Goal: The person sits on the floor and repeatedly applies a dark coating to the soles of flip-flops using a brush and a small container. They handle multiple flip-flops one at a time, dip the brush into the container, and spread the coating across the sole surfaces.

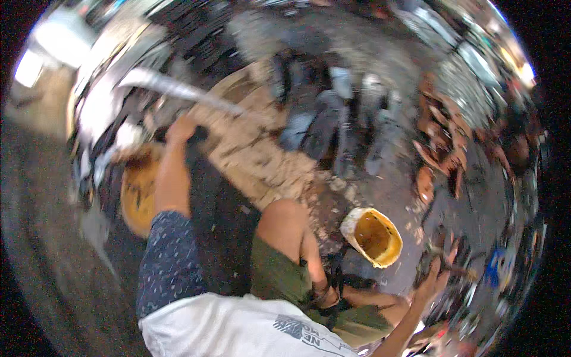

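A blurred dark thing point(424, 262) adjoins the right grip point(439, 275); its closure and the left grip's point(182, 127) I cannot tell. Dark lettering point(310, 335) marks the white shirt point(223, 324).

Just right of the left hand point(181, 128), the long slab point(247, 157) looks like rough, matt wood, cracked over its face, while the pale strip point(172, 89) ahead of that hand looks smooth and faintly shiny, too blurred to tell metal from plastic. Left of the right hand point(438, 275), the tub point(375, 238) looks like plastic, crusted white outside and glossy yellow within; the reddish-brown pieces point(457, 153) beyond that hand look leathery with a dull sheen. Nearer the body than either hand, the white shirt point(232, 327) and olive shorts point(276, 268) are soft, matt cloth.
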Action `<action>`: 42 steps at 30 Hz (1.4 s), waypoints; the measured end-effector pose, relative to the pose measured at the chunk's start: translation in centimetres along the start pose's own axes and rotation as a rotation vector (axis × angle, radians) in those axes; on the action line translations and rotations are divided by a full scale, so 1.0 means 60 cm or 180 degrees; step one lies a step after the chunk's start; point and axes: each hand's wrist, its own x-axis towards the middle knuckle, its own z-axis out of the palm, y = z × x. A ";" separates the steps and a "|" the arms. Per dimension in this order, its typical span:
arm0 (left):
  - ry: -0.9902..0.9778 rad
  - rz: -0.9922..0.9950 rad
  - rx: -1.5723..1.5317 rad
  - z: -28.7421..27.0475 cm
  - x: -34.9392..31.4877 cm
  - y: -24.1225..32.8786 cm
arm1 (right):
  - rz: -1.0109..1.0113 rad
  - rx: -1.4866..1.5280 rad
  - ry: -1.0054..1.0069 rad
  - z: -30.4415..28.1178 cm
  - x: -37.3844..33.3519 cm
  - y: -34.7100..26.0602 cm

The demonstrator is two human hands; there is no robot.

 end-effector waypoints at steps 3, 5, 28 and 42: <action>0.0127 -0.0597 0.0157 0.027 -0.022 -0.102 | 0.0458 -0.0904 -0.0290 -0.046 0.026 0.091; 0.0135 -0.0720 0.0084 0.046 -0.021 -0.091 | 0.0679 -0.0747 -0.0166 -0.088 0.007 0.113; 0.0142 0.2474 -0.1764 -0.110 -0.652 0.240 | -0.1264 -0.2274 -0.1518 -0.129 -0.014 0.111; -0.2878 0.1082 -0.6470 -0.195 -0.720 0.521 | 0.0527 0.1464 -0.0097 -0.037 -0.048 -0.098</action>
